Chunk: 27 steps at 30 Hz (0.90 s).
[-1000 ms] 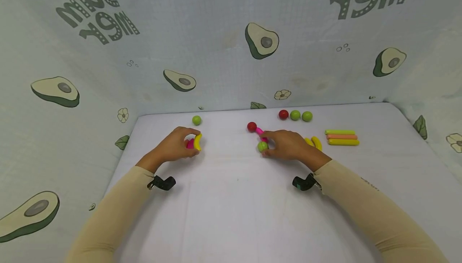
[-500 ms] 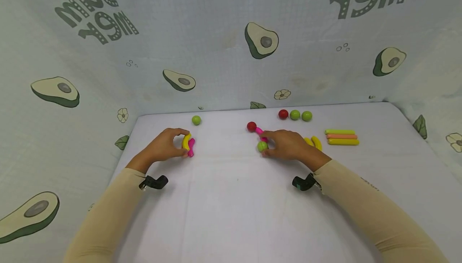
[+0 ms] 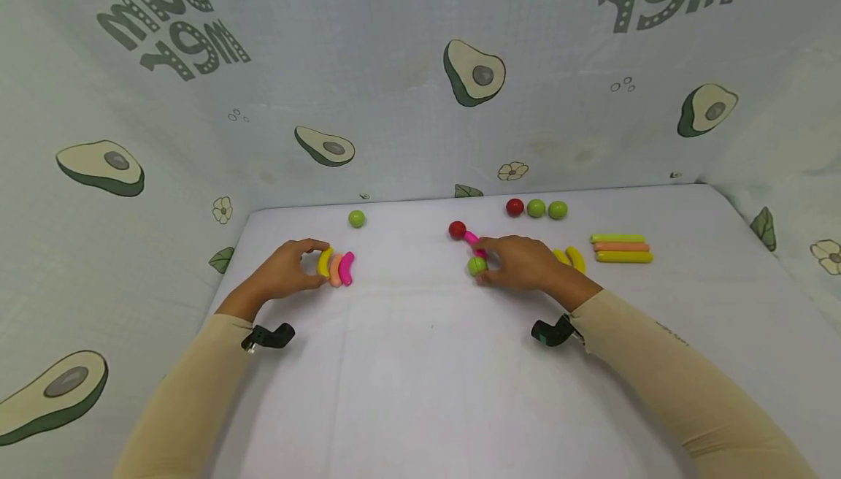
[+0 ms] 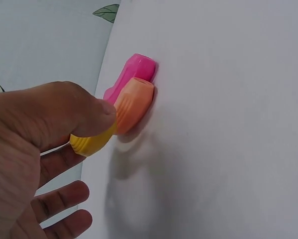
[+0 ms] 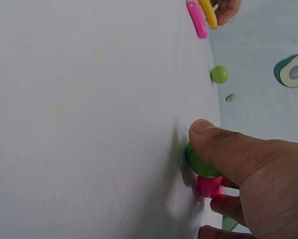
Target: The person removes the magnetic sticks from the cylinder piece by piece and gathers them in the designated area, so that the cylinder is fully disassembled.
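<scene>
My left hand (image 3: 284, 272) pinches a yellow curved piece (image 3: 324, 263) between thumb and fingers. Right beside it, an orange curved piece (image 3: 336, 271) and a pink curved piece (image 3: 346, 269) lie side by side on the white table. In the left wrist view the thumb covers part of the yellow piece (image 4: 91, 143). My right hand (image 3: 522, 263) holds a green ball (image 3: 477, 266) at the near end of a pink stick (image 3: 471, 238). A red ball (image 3: 457, 230) sits at that stick's far end. Fingers hide part of the stick.
A lone green ball (image 3: 356, 218) lies at the back left. Along the back stand another red ball (image 3: 515, 207) and two green balls (image 3: 536, 208). Yellow curved pieces (image 3: 575, 259) lie behind my right wrist, with straight sticks (image 3: 621, 247) farther right.
My left hand has carried the yellow piece leftward, from the pink piece's right side to the left of the orange one, which has come into sight. The right hand stays put.
</scene>
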Each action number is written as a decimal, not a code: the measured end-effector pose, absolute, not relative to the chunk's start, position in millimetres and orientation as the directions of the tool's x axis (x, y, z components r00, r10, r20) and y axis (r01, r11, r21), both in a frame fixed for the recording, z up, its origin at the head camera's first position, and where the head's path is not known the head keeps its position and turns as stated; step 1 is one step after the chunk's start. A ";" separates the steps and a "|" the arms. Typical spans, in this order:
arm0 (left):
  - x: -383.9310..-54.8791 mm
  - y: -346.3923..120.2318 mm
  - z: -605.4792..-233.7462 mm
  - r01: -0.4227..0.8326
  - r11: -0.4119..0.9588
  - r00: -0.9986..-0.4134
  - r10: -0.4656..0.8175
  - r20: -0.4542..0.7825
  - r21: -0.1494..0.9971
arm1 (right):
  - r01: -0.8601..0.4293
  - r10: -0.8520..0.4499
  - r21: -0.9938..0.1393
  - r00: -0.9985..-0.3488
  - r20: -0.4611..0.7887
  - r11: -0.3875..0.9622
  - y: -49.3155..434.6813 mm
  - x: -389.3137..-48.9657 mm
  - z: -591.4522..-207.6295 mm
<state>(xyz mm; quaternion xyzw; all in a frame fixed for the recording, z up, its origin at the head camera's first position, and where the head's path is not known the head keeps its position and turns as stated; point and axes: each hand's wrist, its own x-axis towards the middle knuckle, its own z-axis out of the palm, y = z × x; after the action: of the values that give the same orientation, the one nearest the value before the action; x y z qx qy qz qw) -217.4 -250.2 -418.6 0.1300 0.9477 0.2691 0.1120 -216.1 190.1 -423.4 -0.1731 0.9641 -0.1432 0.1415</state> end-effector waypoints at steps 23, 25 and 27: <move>-216.3 -254.6 -431.7 0.243 0.798 -0.917 0.374 -0.136 0.552 | -0.287 -0.368 -0.320 -0.901 -0.229 0.903 189.4 -214.9 -423.3; -216.6 -253.6 -432.0 0.250 0.793 -0.920 0.373 -0.120 0.555 | -0.285 -0.364 -0.317 -0.903 -0.227 0.905 189.0 -214.8 -423.8; -216.3 -251.2 -432.5 0.252 0.791 -0.927 0.363 -0.097 0.557 | -0.282 -0.359 -0.314 -0.905 -0.226 0.907 187.9 -214.5 -424.3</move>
<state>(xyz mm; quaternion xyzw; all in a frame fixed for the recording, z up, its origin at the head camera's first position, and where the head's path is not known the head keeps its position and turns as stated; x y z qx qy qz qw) -216.3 -251.2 -432.5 0.1635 0.9411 0.2785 0.0997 -214.5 187.9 -424.3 -0.1659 0.9662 -0.1382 0.1409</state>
